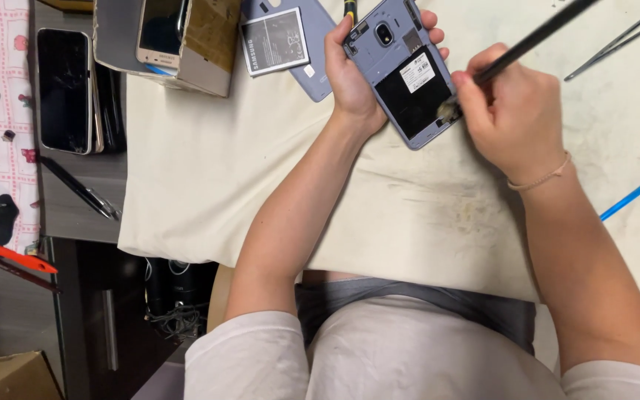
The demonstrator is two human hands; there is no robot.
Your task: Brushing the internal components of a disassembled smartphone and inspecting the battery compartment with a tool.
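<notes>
My left hand (351, 74) grips an opened blue-grey phone (403, 70) with its back cover off, the empty black battery bay facing up. My right hand (512, 111) holds a long black brush (535, 37); its pale bristle tip touches the phone's lower right edge. Both hands work above a stained cream cloth (424, 207). A flat grey battery (274, 41) lies on the removed blue-grey back cover (320, 67) just left of my left hand.
A cardboard box (164, 41) with a gold phone stands at the back left. A stack of dark phones (68, 89) and a black pen (79, 189) lie on the grey desk. Tweezers (616, 41) and a blue rod (635, 192) lie at right. An orange-handled tool (24, 259) lies far left.
</notes>
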